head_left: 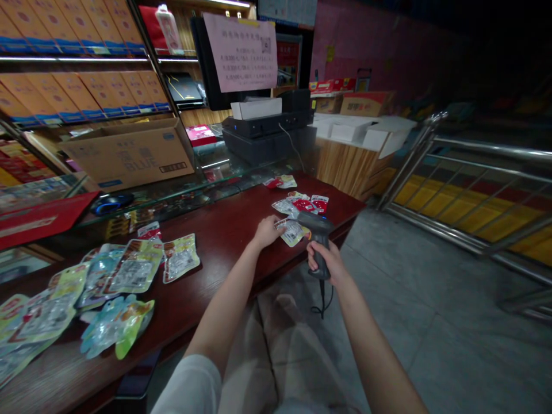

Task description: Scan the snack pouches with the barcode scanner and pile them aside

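Observation:
My right hand (326,260) is wrapped round the handle of a dark barcode scanner (319,233), whose cord hangs below. The scanner's head points left, over a small snack packet (294,234) with silver and yellow-green sides. My left hand (268,231) pinches that packet by its left edge at the table's front. Just behind lie several red and silver packets (302,202), partly hidden by the scanner. Further left on the table, a flat snack packet (181,257) lies beside a heap of snack packets (137,265) and blue-green pouches (114,325).
The dark red table (224,241) adjoins a glass counter holding a cardboard box (133,155), a blue-lit mouse (112,202) and a black cash register (267,135). A monitor bears a pink paper sign (241,52). At right stands a metal railing (474,195). A phone (138,376) lies near the table's front edge.

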### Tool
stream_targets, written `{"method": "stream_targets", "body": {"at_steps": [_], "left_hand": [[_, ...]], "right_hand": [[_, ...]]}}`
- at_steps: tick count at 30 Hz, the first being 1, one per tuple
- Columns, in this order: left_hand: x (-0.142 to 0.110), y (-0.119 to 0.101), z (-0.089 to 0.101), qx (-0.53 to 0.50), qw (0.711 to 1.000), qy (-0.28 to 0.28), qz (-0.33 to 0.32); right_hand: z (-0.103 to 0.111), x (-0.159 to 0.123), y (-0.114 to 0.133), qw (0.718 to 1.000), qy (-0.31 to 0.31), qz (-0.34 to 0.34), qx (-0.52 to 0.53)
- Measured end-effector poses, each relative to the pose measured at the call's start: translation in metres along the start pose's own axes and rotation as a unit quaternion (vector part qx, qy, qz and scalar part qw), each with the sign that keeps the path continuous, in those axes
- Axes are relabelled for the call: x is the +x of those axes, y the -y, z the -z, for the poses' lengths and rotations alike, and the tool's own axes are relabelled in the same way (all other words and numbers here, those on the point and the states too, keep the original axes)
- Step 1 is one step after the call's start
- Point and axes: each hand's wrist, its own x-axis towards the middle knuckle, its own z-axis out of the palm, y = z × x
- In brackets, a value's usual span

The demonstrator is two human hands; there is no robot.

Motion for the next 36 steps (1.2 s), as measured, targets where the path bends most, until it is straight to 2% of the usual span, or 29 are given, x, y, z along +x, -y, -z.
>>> {"method": "stream_targets", "body": {"at_steps": [7,11,17,23,26,36], "left_hand": [[0.001,0.014,0.019,-0.19,0.979,-0.039,0.06],[0.005,0.021,0.029,-0.268,0.956,-0.094,0.077],[0.009,0.023,0.034,-0.368,0.915,-0.165,0.017],[0.009,0.024,0.034,-0.383,0.903,-0.191,0.036],[0.01,0.026,0.036,-0.416,0.887,-0.201,0.02],[0.012,0.039,0.042,-0.439,0.866,-0.24,0.012]], "right_hand": [[-0.012,0.003,-0.011,1.0,0.019,-0.007,0.015],[-0.018,0.007,-0.014,0.999,0.03,-0.014,0.016],[-0.027,0.019,-0.016,0.999,0.038,-0.018,0.009],[-0.041,0.035,-0.019,0.999,0.043,-0.017,-0.022],[-0.045,0.041,-0.02,0.999,0.042,-0.018,-0.022],[-0.041,0.047,-0.025,0.998,0.037,-0.007,-0.043]]}}
